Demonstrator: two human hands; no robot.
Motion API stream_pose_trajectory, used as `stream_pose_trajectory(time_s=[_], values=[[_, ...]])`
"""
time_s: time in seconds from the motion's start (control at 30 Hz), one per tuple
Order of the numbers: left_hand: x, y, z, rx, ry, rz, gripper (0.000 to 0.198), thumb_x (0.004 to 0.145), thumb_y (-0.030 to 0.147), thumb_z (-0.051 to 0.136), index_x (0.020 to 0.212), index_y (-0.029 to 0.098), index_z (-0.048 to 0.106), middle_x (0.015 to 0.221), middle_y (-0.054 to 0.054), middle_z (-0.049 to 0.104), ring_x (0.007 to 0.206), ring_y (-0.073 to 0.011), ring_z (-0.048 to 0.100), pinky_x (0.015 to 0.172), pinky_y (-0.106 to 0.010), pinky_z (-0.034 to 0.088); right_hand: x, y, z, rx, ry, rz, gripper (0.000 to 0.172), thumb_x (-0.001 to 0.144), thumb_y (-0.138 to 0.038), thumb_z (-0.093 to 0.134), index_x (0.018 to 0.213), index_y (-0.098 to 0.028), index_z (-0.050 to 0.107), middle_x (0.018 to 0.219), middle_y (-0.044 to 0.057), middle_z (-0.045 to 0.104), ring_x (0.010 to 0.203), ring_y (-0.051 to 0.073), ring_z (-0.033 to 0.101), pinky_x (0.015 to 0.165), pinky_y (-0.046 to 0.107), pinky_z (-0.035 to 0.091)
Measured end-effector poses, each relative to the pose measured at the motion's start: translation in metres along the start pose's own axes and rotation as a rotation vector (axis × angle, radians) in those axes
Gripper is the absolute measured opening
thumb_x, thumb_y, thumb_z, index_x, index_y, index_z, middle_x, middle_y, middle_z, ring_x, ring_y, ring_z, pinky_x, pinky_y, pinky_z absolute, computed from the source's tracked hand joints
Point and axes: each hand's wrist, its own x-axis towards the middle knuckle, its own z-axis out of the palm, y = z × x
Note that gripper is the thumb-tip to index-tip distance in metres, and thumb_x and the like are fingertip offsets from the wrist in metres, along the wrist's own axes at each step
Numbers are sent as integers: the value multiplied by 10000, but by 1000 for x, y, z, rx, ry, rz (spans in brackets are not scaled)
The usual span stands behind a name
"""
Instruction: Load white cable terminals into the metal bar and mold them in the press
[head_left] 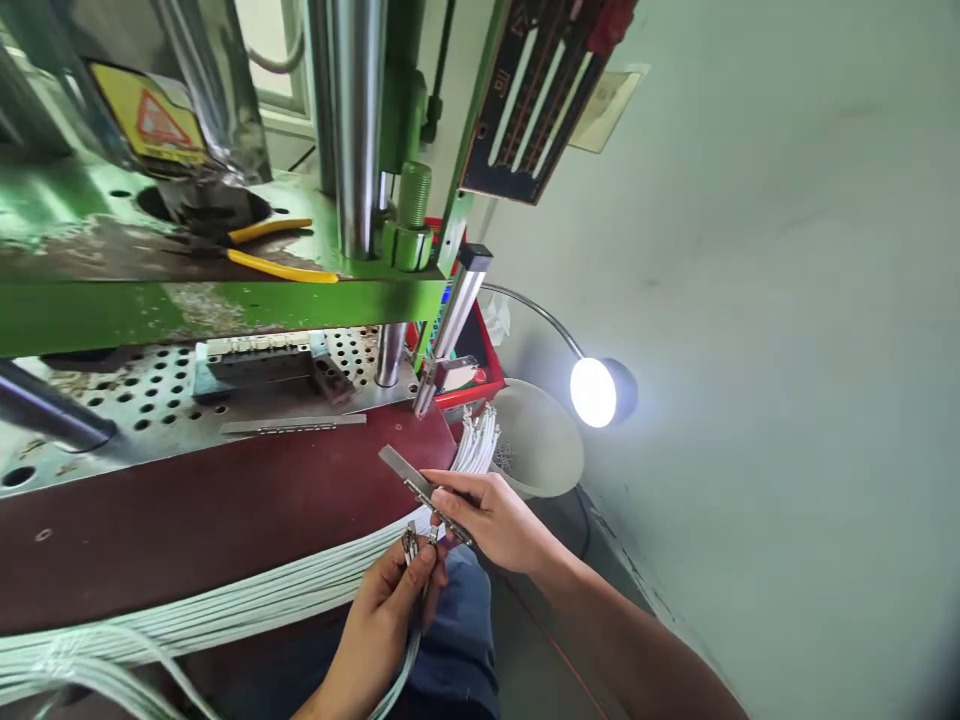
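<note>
Hands at the green press [225, 300], fitting wire ends.
The right hand [495, 520] grips a metal strip [420, 488]; the left hand [386, 610] pinches white cables [411, 548] by their metal ends.

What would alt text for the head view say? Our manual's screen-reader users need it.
A right hand holds a flat metal bar while the left hand pinches metal-tipped white cable ends, before a green press with white cables across its dark red table.

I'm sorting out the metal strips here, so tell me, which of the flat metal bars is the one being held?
The short metal bar pinched in the right hand, angled above the white cables. The other, longer bar lies untouched on the press table's edge.
</note>
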Motion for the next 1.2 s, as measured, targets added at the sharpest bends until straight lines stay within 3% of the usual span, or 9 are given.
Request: stream_pose_trajectory(time_s=[0.1, 0.3, 0.53, 0.77, 0.9, 1.03, 1.1, 1.2], values=[[4, -2, 6, 43, -21, -6, 418, 781, 564, 635, 651, 172, 572, 553, 29, 492, 494, -89, 394, 507, -227, 324, -5, 3, -4, 37, 29, 35, 424, 900, -322, 555, 1272, -132, 623, 770, 25, 648, 568, 75, 499, 537, 202, 453], [6, -4, 14, 149, -28, -21, 491, 765, 605, 629, 565, 186, 470, 476, 69, 356, 435, -65, 255, 430, -228, 192, -7, -1, -10, -2, 22, 67, 395, 903, -295, 534, 1257, -156, 644, 760, 27, 669, 583, 86, 516, 547, 204, 447], [8, -2, 18, 205, -17, 8, 494, 759, 606, 636, 553, 190, 465, 478, 62, 373, 443, -72, 279, 430, -231, 203, -9, 1, -8, -57, -32, 45, 407, 908, -277, 511, 1286, -176, 624, 775, 13, 653, 634, 100, 519, 585, 208, 432], [10, -4, 19, 191, -2, -22, 487, 730, 626, 649, 579, 204, 459, 447, 77, 379, 400, -68, 259, 418, -231, 195, -8, 1, -2, -136, -2, 35, 417, 895, -254, 504, 1282, -157, 626, 845, 32, 670, 696, 120, 547, 680, 239, 461], [14, 0, 16, 252, -47, -22, 466, 744, 605, 644, 572, 188, 526, 445, 41, 464, 437, -103, 391, 472, -240, 297, -6, 5, -2, -145, 15, 8, 413, 890, -259, 509, 1265, -146, 639, 890, 43, 685, 736, 132, 572, 709, 243, 466], [13, 3, 8, 195, -2, -19, 383, 733, 561, 674, 730, 183, 609, 636, -3, 615, 629, -168, 536, 642, -267, 415, -3, 10, -7, -149, -5, 36, 422, 891, -259, 511, 1282, -152, 626, 756, 13, 658, 597, 96, 493, 586, 211, 426], [11, 4, 6, 167, 40, 2, 353, 731, 532, 686, 788, 189, 627, 732, -9, 641, 727, -190, 554, 713, -276, 424, -3, 10, -11, -163, -5, 44, 426, 892, -261, 512, 1288, -146, 621, 751, 14, 653, 566, 85, 460, 547, 203, 400], [6, 7, 6, 212, 33, 36, 315, 765, 497, 661, 732, 185, 649, 689, -5, 626, 715, -188, 544, 732, -274, 407, -5, 6, -15, -136, -22, 40, 424, 900, -277, 513, 1289, -146, 620, 743, 17, 645, 586, 92, 477, 538, 197, 396]])
